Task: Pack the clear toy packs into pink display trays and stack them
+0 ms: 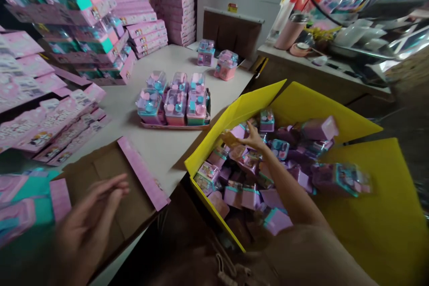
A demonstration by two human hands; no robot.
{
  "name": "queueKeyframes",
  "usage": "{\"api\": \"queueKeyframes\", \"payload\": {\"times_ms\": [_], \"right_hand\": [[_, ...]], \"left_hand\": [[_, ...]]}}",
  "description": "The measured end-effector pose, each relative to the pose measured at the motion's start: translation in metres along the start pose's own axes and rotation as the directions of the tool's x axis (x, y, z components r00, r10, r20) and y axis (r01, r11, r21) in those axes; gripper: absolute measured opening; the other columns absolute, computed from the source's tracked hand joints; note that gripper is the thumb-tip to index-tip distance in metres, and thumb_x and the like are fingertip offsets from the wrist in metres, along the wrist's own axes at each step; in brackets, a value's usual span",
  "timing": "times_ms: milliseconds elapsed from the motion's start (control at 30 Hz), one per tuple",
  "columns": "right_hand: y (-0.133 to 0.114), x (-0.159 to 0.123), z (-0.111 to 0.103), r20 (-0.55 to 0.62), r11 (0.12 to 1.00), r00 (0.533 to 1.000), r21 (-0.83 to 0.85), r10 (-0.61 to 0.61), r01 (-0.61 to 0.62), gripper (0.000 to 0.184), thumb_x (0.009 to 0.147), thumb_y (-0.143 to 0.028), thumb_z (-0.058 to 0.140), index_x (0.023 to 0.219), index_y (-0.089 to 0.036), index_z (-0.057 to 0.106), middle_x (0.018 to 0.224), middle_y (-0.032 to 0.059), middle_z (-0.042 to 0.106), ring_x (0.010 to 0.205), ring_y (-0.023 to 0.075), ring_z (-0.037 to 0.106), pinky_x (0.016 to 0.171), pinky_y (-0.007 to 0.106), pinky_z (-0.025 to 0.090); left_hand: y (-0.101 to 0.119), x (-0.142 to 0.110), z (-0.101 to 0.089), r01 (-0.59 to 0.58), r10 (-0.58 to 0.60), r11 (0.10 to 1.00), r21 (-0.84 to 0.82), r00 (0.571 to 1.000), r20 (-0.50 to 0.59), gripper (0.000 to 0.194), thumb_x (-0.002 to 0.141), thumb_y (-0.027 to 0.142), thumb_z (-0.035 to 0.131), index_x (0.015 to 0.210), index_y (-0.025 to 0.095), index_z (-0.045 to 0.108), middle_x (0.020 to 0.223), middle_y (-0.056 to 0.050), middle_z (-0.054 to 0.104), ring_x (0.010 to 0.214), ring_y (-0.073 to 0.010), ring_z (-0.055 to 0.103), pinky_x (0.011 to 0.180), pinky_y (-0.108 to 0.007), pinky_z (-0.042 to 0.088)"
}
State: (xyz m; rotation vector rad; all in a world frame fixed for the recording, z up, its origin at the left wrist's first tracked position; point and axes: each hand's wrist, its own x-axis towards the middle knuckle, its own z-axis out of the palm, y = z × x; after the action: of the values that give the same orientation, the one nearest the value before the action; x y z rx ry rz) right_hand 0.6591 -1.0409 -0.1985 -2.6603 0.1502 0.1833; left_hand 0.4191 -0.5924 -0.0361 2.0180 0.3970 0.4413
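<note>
My left hand (94,214), a little blurred, hovers over a flat brown cardboard tray (110,174) with pink edges. Its fingers stretch forward with the thumb close to them, and nothing shows in the hand. My right hand (254,139) reaches into a large yellow box (375,228), fingers spread over the loose toy containers near its far left side. These small containers, such as a purple one with a clear lid (267,120), lie jumbled at many angles. On the table, a low tray (177,127) carries several upright containers with clear lids.
Two single containers, one purple (205,53) and one pink (226,66), stand at the back of the table (157,143). Pink printed trays (50,129) and filled trays (77,44) are stacked on the left. A cluttered ledge (328,60) with a tumbler (291,31) runs behind the yellow box.
</note>
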Motion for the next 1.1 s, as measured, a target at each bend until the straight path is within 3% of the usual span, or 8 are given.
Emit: {"api": "queueKeyframes", "payload": {"times_ms": [100, 267, 400, 600, 700, 800, 967, 1100], "right_hand": [[-0.028, -0.039, -0.07, 0.015, 0.904, 0.942, 0.288, -0.335, 0.317, 0.123, 0.079, -0.062, 0.083, 0.173, -0.024, 0.013, 0.173, 0.0207, 0.028, 0.155, 0.0406, 0.039, 0.119, 0.052, 0.045], [-0.157, -0.132, -0.127, -0.126, 0.581, 0.653, 0.354, -0.747, 0.733, 0.131, 0.066, -0.074, 0.089, 0.172, -0.035, 0.023, 0.171, 0.0089, 0.031, 0.158, 0.0461, 0.03, 0.125, 0.065, 0.037], [-0.243, -0.164, -0.103, -0.215, 0.421, 0.532, 0.406, -0.819, 0.811, 0.121, 0.074, -0.076, 0.084, 0.172, -0.035, 0.025, 0.166, 0.0089, 0.037, 0.155, 0.0452, 0.035, 0.125, 0.069, 0.035], [-0.302, -0.163, -0.025, -0.019, 0.266, 0.398, 0.714, -0.917, 0.647, 0.138, 0.064, -0.081, 0.087, 0.173, -0.032, 0.018, 0.172, 0.0125, 0.032, 0.156, 0.0386, 0.038, 0.123, 0.057, 0.043], [-0.323, -0.186, -0.002, -0.004, 0.235, 0.395, 0.799, -0.919, 0.554, 0.122, 0.073, -0.077, 0.085, 0.169, -0.027, 0.029, 0.169, 0.0151, 0.04, 0.153, 0.0357, 0.043, 0.124, 0.052, 0.043], [-0.337, -0.209, 0.007, -0.009, 0.283, 0.47, 0.788, -0.882, 0.546, 0.095, 0.089, -0.073, 0.073, 0.164, -0.026, 0.04, 0.166, 0.0154, 0.044, 0.149, 0.0346, 0.048, 0.119, 0.052, 0.047], [-0.342, -0.225, 0.013, -0.07, 0.245, 0.434, 0.742, -0.898, 0.625, 0.123, 0.079, -0.069, 0.085, 0.173, -0.025, 0.019, 0.176, 0.0148, 0.027, 0.16, 0.0388, 0.031, 0.129, 0.056, 0.034], [-0.337, -0.227, 0.018, -0.035, 0.265, 0.447, 0.764, -0.894, 0.589, 0.096, 0.097, -0.061, 0.069, 0.173, -0.031, 0.019, 0.176, 0.0113, 0.028, 0.153, 0.0358, 0.043, 0.119, 0.052, 0.048]], "left_hand": [[0.041, 0.003, 0.042, 0.022, 0.042, 0.971, -0.238, 0.965, 0.259, 0.033, 0.083, 0.047, 0.08, 0.109, 0.028, 0.081, 0.11, -0.007, 0.078, 0.098, -0.0286, 0.078, 0.094, -0.043, 0.068], [0.072, 0.011, 0.072, 0.13, 0.129, 0.879, -0.46, 0.862, 0.49, 0.081, 0.068, 0.042, 0.093, 0.142, 0.022, 0.065, 0.142, -0.013, 0.065, 0.139, -0.0412, 0.059, 0.115, -0.054, 0.054], [0.047, 0.005, 0.042, 0.39, -0.061, 0.731, -0.56, 0.855, 0.515, 0.079, 0.074, 0.059, 0.08, 0.139, 0.018, 0.063, 0.133, -0.014, 0.071, 0.128, -0.0437, 0.064, 0.1, -0.055, 0.061], [0.002, -0.039, -0.017, 0.596, -0.255, 0.408, -0.692, 0.802, 0.54, 0.077, 0.086, 0.074, 0.049, 0.134, 0.015, 0.065, 0.132, -0.018, 0.071, 0.119, -0.0432, 0.067, 0.088, -0.057, 0.061], [-0.01, -0.052, -0.032, 0.559, -0.269, 0.377, -0.739, 0.829, 0.491, 0.076, 0.087, 0.073, 0.049, 0.134, 0.015, 0.065, 0.132, -0.018, 0.072, 0.123, -0.0439, 0.065, 0.091, -0.058, 0.059], [-0.017, -0.058, -0.044, 0.514, -0.259, 0.299, -0.804, 0.855, 0.45, 0.074, 0.088, 0.069, 0.053, 0.137, 0.015, 0.064, 0.131, -0.018, 0.072, 0.123, -0.041, 0.066, 0.094, -0.055, 0.059], [-0.027, -0.059, -0.054, 0.486, -0.14, 0.105, -0.868, 0.871, 0.471, 0.075, 0.087, 0.058, 0.06, 0.145, 0.01, 0.058, 0.131, -0.019, 0.072, 0.117, -0.036, 0.069, 0.089, -0.045, 0.062], [-0.034, -0.059, -0.052, 0.472, -0.115, 0.018, -0.882, 0.877, 0.467, 0.073, 0.089, 0.052, 0.063, 0.148, 0.01, 0.056, 0.128, -0.018, 0.073, 0.113, -0.0344, 0.071, 0.087, -0.044, 0.063]]}}
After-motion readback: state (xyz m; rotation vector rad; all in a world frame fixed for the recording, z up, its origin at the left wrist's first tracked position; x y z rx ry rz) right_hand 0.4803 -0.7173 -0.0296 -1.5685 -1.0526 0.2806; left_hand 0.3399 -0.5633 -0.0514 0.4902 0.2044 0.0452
